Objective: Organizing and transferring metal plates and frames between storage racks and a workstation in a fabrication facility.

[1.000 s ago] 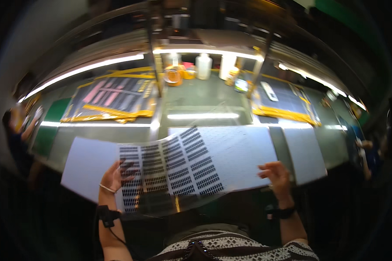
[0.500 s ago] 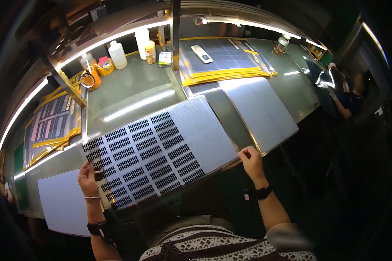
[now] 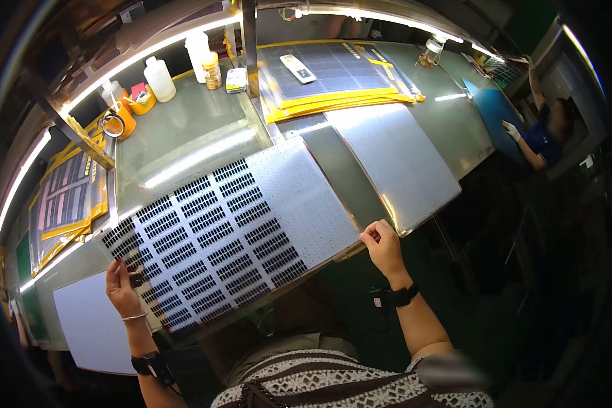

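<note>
A clear film with rows of black blocks [image 3: 209, 224] lies over a white, finely dotted panel [image 3: 313, 204] in front of me. The film's left end sticks out past the panel. My left hand [image 3: 122, 292] pinches that left edge between thumb and fingertips. At the panel's near right corner is my right hand [image 3: 385, 248], its thumb and fingers pressed together. Whether a thin edge of film is between them is too fine to make out. Each wrist wears a black strap with a small box.
Plain pale boards lie to the right [image 3: 398, 163] and near left [image 3: 92, 323]. Yellow-edged film stacks sit at the back [image 3: 333, 71] and left [image 3: 71, 197]; a white remote-like device [image 3: 298, 69] tops the back one. Bottles [image 3: 160, 80] and tape rolls [image 3: 119, 122] stand behind. A co-worker [image 3: 544, 139] is at far right.
The view has shifted, so the bench sits farther left and higher. My left hand and the film's left end have come slightly nearer me. The co-worker's sheet now shows as a blue-green panel.
</note>
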### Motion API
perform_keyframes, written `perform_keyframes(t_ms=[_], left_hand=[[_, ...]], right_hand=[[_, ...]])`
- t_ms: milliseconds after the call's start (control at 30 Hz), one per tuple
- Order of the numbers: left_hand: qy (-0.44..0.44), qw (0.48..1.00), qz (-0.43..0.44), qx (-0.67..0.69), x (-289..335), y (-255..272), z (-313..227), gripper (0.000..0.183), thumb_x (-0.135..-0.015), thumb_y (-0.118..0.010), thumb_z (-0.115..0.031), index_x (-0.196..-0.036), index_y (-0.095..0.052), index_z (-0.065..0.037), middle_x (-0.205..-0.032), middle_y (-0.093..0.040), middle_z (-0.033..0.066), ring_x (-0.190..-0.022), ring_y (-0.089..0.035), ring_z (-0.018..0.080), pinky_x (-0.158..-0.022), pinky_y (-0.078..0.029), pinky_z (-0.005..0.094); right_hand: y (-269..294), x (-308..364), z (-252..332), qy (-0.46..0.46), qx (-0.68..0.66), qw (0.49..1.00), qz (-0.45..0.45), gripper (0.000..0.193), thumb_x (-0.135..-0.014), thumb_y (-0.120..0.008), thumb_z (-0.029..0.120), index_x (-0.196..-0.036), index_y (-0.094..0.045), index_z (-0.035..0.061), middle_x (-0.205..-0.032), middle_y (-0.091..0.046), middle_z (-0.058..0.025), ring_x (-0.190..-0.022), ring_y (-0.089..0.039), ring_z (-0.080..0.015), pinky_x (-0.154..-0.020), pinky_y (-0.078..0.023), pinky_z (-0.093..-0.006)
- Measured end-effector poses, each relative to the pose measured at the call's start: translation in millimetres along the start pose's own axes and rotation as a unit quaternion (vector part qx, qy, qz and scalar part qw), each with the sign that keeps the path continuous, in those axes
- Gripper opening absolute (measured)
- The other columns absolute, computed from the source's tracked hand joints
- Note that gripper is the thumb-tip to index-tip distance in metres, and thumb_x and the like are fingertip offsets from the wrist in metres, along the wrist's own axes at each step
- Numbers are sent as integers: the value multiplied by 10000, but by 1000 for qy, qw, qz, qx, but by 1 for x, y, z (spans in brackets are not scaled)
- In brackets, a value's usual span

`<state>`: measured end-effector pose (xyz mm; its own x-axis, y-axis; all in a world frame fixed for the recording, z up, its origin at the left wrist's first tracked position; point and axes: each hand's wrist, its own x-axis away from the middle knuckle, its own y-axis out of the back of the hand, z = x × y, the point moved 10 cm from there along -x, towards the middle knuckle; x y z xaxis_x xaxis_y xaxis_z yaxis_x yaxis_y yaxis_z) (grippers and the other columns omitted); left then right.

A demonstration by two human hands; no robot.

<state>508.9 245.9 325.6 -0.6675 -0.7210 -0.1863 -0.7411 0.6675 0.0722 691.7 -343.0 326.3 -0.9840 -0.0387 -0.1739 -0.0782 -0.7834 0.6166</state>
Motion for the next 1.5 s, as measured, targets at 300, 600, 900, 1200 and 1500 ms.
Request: perform_keyframes(t_ms=[300, 600, 900, 1200, 1500], left_hand=[[275, 959, 41, 51, -2, -12, 43, 276, -877, -567, -211, -1091, -516, -44, -903, -606, 106, -678, -624, 214, -560, -512, 299], [81, 925, -9, -371, -65, -39, 45, 228, -730, -703, -231, -850, -591, -72, -720, -632, 129, -721, -620, 290, -686, -484, 372], [54, 868, 44, -492, -71, -62, 25, 456, -826, -596, -255, -1265, -479, -296, -980, -637, 155, -925, -603, 345, -790, -476, 428], [42, 774, 107, -623, -68, -79, 30, 383, -892, -454, -183, -1258, -501, -285, -940, -583, 136, -880, -615, 308, -771, -497, 410], [-67, 728, 79, -678, -56, -87, -2, 360, -859, -524, -303, -1213, -527, -239, -1114, -497, 104, -1114, -465, 283, -816, -439, 446]], right_hand=[[-18, -6, 17, 93, 76, 992, 29, 162, -689, -646, 30, -699, -485, 32, -706, -483, -111, -685, -475, -311, -623, -385, -390], [-7, -1, 3, 41, 45, 997, 50, 178, -705, -592, -37, -688, -420, 4, -700, -410, -93, -634, -419, -219, -597, -371, -326], [-11, 0, 1, 30, 58, 996, 55, 194, -705, -600, -35, -693, -413, 12, -703, -404, -85, -631, -410, -209, -595, -366, -320], [-12, -2, 8, 18, 63, 996, 64, 203, -701, -606, -38, -690, -409, 8, -708, -403, -88, -629, -413, -208, -592, -369, -311], [-25, -21, 74, 171, 281, 936, 125, 522, -674, -656, 50, -1175, -508, 46, -1178, -480, -145, -1110, -436, -347, -920, -371, -428]])
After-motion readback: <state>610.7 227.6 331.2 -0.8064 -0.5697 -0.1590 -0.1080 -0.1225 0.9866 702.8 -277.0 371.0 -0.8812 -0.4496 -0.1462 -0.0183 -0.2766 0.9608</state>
